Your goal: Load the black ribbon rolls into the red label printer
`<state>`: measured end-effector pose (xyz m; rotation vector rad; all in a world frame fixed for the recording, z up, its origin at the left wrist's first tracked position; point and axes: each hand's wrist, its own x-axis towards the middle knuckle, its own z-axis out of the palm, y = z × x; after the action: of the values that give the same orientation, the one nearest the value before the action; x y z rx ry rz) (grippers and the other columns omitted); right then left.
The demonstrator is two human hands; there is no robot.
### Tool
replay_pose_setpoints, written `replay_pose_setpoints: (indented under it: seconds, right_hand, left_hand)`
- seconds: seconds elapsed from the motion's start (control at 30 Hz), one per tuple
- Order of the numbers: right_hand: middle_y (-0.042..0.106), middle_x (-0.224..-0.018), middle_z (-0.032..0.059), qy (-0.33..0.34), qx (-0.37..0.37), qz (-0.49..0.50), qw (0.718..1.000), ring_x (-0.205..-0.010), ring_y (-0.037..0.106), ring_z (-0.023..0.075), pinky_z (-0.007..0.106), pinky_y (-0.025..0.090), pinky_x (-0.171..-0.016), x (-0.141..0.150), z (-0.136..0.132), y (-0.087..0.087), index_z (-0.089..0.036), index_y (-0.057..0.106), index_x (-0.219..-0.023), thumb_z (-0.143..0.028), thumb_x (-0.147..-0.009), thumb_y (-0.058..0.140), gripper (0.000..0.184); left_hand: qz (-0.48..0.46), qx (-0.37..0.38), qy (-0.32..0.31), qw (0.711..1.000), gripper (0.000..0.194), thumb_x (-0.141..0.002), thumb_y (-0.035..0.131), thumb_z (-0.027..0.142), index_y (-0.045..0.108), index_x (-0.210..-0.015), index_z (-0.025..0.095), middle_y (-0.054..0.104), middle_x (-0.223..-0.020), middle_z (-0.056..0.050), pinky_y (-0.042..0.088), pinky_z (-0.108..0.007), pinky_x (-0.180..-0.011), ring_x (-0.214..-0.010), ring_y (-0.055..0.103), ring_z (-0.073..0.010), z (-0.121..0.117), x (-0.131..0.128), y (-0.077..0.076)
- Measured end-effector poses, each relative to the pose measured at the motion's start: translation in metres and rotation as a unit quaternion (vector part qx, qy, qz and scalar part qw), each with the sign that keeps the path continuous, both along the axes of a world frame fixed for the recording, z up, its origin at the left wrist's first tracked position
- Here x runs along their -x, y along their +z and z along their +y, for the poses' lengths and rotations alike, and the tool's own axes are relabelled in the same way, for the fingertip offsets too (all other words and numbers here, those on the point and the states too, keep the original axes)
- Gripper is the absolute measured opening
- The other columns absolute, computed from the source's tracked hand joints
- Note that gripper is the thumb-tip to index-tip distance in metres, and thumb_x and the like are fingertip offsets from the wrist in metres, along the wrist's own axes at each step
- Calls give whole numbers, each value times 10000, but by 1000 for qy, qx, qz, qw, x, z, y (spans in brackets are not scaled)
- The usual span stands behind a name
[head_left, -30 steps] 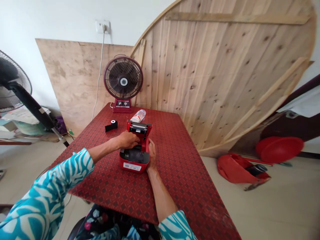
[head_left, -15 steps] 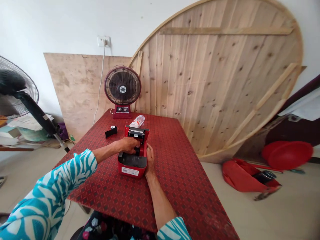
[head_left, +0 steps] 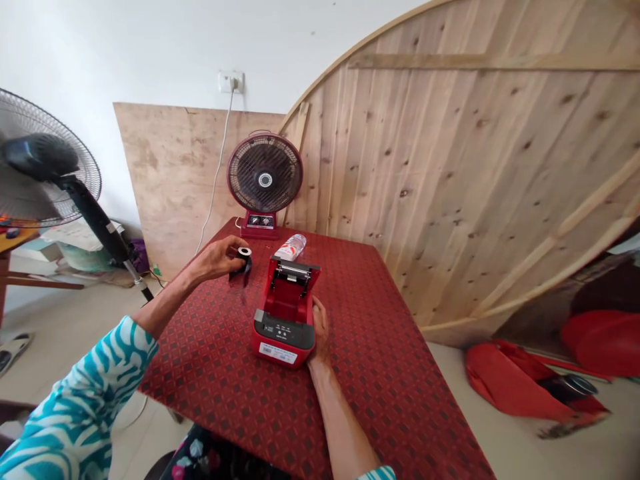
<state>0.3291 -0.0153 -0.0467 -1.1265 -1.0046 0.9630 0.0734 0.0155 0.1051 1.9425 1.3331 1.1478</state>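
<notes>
A red and black label printer stands on the table with its lid tipped up and back, showing a red inner bay. My right hand is curled against the printer's right side; part of its fingers is hidden. To the left of the lid, my left hand has its thumb and fingers around a black roll with a white core. A loose black strip hangs from the roll, slightly blurred. Whether the roll still touches the tabletop, I cannot tell.
Behind the printer a clear plastic bottle lies on the patterned red table. A red desk fan stands at the back edge. To the left is a pedestal fan. A large round wooden panel leans on the wall.
My left hand has come out of the printer's bay and moved left to grasp the black roll. The right hand has stayed at the printer's side. The view has shifted.
</notes>
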Motion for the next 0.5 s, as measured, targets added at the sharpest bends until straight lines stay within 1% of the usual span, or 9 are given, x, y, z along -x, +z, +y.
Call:
replay_pose_setpoints:
  seconds: [0.07,0.1,0.17,0.23,0.3,0.37,0.43,0.5]
  right_hand:
    - [623,-1246,97,-14,-14,-23,1000,-1165,555,229,391,420,-976,-2,0,-1,-204,608,-1166,-499,-870,408,463]
    - [620,-1243,101,-19,-24,-41,999,-1181,541,232,406,400,-1004,-3,0,-2,-203,619,-1149,-489,-871,407,452]
    - [600,-1259,99,-18,-53,-86,995,-1211,514,242,437,364,-1047,-6,0,-4,-216,646,-1103,-475,-857,432,416]
    - [580,-1280,91,-13,-82,-122,989,-1234,490,253,463,339,-1072,-8,1,-8,-234,668,-1051,-465,-830,477,372]
    - [579,-1276,87,-10,-97,-142,985,-1240,481,264,481,332,-1077,-11,2,-11,-243,678,-1018,-457,-809,512,342]
    - [585,-1264,94,-18,-99,-151,983,-1235,482,271,492,339,-1070,-13,2,-14,-239,682,-1002,-452,-809,516,332]
    - [582,-1266,102,-19,-107,-167,980,-1239,479,270,491,345,-1067,-14,1,-15,-232,681,-1007,-445,-818,506,334]
    - [573,-1275,107,-17,-124,-190,974,-1241,478,264,486,346,-1070,-14,1,-16,-226,675,-1030,-433,-828,499,339]
  left_hand:
    - [-7,-3,39,999,330,-627,636,216,631,-954,177,686,-834,-22,497,-308,-716,-739,637,-184,15,9,-13]
    - [10,-3,44,999,355,-643,625,221,622,-995,175,689,-876,-31,498,-312,-732,-769,644,-189,22,9,-21]
    - [61,-3,43,997,411,-674,604,218,606,-1083,181,693,-969,-44,493,-315,-783,-850,653,-199,37,3,-35]
    - [103,-3,42,994,411,-685,609,210,618,-1095,201,694,-1032,-45,467,-328,-859,-927,647,-212,52,-9,-46]
    - [125,-3,50,991,358,-677,636,205,652,-1034,219,703,-1040,-44,399,-379,-964,-983,632,-241,65,-21,-54]
    - [149,-2,62,987,321,-662,661,195,675,-981,229,716,-1006,-48,280,-454,-1053,-1021,615,-280,76,-30,-60]
    - [172,1,71,982,301,-642,677,178,689,-939,225,725,-953,-57,162,-513,-1089,-1041,603,-312,85,-35,-67]
    - [190,5,76,979,283,-629,677,158,697,-904,222,728,-911,-63,91,-542,-1095,-1050,597,-327,90,-37,-75]
